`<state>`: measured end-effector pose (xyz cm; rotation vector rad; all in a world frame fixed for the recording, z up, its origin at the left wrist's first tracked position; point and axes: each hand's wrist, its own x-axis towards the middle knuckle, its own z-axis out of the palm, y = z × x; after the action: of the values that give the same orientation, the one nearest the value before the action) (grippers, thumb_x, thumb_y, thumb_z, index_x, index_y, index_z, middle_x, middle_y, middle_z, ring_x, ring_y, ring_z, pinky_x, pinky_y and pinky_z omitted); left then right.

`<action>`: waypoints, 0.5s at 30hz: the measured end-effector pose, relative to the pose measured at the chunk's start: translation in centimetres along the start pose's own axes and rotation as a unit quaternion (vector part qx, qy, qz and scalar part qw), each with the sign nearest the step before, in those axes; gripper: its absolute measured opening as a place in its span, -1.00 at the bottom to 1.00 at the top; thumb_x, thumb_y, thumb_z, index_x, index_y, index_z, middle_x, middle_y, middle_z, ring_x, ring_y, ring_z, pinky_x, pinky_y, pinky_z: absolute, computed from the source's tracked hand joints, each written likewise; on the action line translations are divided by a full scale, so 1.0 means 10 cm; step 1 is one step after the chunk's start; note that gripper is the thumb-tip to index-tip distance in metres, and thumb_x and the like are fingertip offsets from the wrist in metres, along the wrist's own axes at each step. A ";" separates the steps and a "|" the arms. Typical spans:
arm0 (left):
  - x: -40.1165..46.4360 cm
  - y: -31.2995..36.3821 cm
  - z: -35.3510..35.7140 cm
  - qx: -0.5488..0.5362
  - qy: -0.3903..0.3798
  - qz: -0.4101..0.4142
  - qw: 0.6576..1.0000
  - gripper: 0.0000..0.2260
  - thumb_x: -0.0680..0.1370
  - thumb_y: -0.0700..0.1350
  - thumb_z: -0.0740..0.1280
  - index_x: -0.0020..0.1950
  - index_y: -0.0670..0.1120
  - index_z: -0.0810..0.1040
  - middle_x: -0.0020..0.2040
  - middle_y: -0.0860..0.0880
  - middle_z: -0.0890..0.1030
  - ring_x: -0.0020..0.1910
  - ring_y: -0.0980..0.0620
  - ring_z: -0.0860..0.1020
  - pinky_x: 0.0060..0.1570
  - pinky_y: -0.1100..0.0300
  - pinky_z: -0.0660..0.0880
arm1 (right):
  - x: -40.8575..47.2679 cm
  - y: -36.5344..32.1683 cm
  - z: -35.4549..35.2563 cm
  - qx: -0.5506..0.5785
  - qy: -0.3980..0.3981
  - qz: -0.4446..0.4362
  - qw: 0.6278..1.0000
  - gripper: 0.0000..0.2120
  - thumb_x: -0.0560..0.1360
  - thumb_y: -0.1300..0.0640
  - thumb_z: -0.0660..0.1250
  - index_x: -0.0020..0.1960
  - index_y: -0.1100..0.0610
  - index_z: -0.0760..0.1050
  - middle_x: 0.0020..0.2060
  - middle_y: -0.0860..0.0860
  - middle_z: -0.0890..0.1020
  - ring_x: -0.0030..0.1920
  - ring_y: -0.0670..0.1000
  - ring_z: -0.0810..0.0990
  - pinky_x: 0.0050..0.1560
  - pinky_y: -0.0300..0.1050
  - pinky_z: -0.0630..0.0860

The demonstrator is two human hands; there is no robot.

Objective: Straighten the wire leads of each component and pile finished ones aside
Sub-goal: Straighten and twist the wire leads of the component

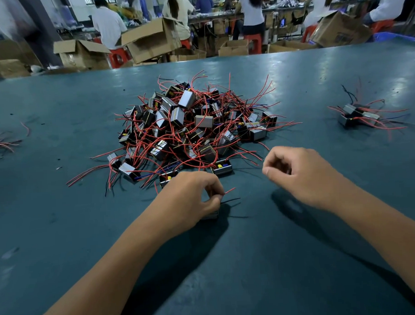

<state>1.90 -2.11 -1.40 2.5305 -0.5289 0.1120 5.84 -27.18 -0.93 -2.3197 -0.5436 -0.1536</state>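
Your left hand point(191, 196) pinches one component point(210, 214) against the table point(61, 211); its red lead point(230, 191) and black lead point(229, 200) stick out toward your right hand point(297, 174), whose fingers are curled and hold nothing. The big pile point(190, 124) lies just beyond both hands. The small pile point(359, 117) sits far right of your right hand.
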 end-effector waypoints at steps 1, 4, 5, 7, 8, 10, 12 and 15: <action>0.00 0.00 -0.02 0.004 0.004 -0.002 1.000 -0.93 0.53 -0.15 0.43 -0.11 0.02 0.65 -0.18 0.18 0.61 -0.22 0.43 0.48 -0.22 0.53 0.34 | 0.01 0.02 0.02 -0.025 0.035 -0.007 0.999 -0.91 0.51 0.10 0.36 -0.18 -0.02 0.52 -0.34 -0.10 0.59 -0.29 -0.14 0.52 -0.29 -0.34 0.36; 0.00 -0.02 -0.04 0.019 0.016 -0.018 1.000 -0.93 0.53 -0.14 0.42 -0.11 0.03 0.64 -0.17 0.18 0.62 -0.22 0.40 0.50 -0.24 0.45 0.38 | 0.04 0.06 0.09 -0.083 0.024 -0.026 0.996 -0.96 0.54 0.07 0.36 -0.02 0.00 0.55 -0.07 -0.12 0.58 -0.05 -0.16 0.50 -0.05 -0.24 0.35; 0.00 -0.02 -0.04 0.028 0.019 -0.028 0.999 -0.94 0.53 -0.12 0.42 -0.11 0.03 0.64 -0.17 0.18 0.63 -0.19 0.33 0.52 -0.20 0.37 0.43 | 0.04 0.08 0.11 -0.093 -0.002 -0.034 0.995 -0.93 0.54 0.06 0.36 0.03 0.00 0.56 0.02 -0.11 0.58 0.04 -0.13 0.50 0.05 -0.21 0.35; 0.00 -0.03 -0.04 0.040 0.027 -0.049 0.998 -0.96 0.53 -0.11 0.41 -0.10 0.02 0.64 -0.16 0.18 0.63 -0.15 0.22 0.56 -0.08 0.11 0.53 | 0.04 0.09 0.14 -0.100 -0.040 -0.039 0.993 -0.89 0.55 0.03 0.36 0.06 -0.02 0.59 0.12 -0.12 0.59 0.15 -0.12 0.51 0.15 -0.27 0.33; 0.00 -0.04 -0.05 0.041 0.031 -0.056 0.997 -0.96 0.53 -0.10 0.40 -0.10 0.02 0.64 -0.16 0.17 0.63 -0.14 0.17 0.57 -0.06 0.06 0.55 | 0.04 0.08 0.16 -0.095 -0.046 -0.035 0.994 -0.88 0.55 0.01 0.36 0.07 -0.03 0.60 0.11 -0.14 0.61 0.12 -0.16 0.52 0.11 -0.35 0.33; 0.01 -0.04 -0.06 0.044 0.037 -0.061 0.996 -0.96 0.52 -0.11 0.40 -0.10 0.01 0.65 -0.17 0.18 0.63 -0.14 0.15 0.59 -0.05 0.04 0.56 | 0.03 0.09 0.17 -0.072 -0.028 -0.024 0.997 -0.89 0.54 0.00 0.37 0.05 -0.04 0.59 0.00 -0.18 0.63 -0.04 -0.29 0.52 -0.05 -0.51 0.31; 0.01 -0.05 -0.08 0.045 0.040 -0.064 0.996 -0.96 0.52 -0.12 0.41 -0.11 0.01 0.65 -0.18 0.17 0.63 -0.14 0.16 0.59 -0.05 0.03 0.57 | 0.02 0.07 0.16 -0.043 -0.003 -0.017 0.999 -0.95 0.53 0.00 0.37 -0.02 -0.05 0.57 -0.11 -0.21 0.63 -0.09 -0.37 0.50 -0.12 -0.53 0.30; 0.01 -0.06 -0.10 0.050 0.052 -0.076 0.994 -0.96 0.52 -0.11 0.41 -0.12 0.01 0.64 -0.18 0.16 0.63 -0.17 0.16 0.59 -0.09 0.03 0.58 | 0.02 0.01 0.15 -0.036 0.004 -0.024 0.999 -0.90 0.53 -0.03 0.37 -0.02 -0.04 0.50 -0.12 -0.17 0.60 -0.03 -0.24 0.53 -0.03 -0.36 0.39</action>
<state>2.22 -1.13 -0.85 2.6357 -0.2943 0.2175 5.97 -26.13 -2.04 -2.3758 -0.5994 -0.2077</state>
